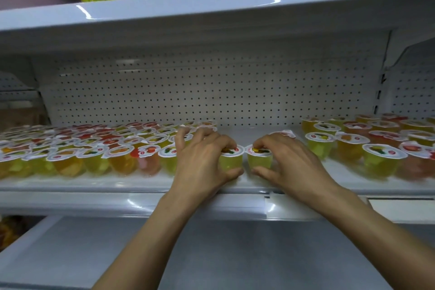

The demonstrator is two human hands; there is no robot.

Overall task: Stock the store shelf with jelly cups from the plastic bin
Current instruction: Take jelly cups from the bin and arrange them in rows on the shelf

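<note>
My left hand [202, 160] grips a yellow-green jelly cup [231, 161], fingers over its white lid and thumb against its lower side. Beside it, my right hand [289, 160] holds a second yellow-green jelly cup [259, 160] the same way. Both cups stand upright, almost touching, on the white shelf [249, 186] near its front edge. Several rows of jelly cups [94, 148] fill the shelf to the left. Another group of jelly cups [372, 143] stands to the right. The plastic bin is out of view.
A perforated white back panel [211, 92] closes the shelf behind the gap between the two groups. An upper shelf [211, 14] with food packages hangs overhead. A lower white shelf [211, 254] lies below my forearms.
</note>
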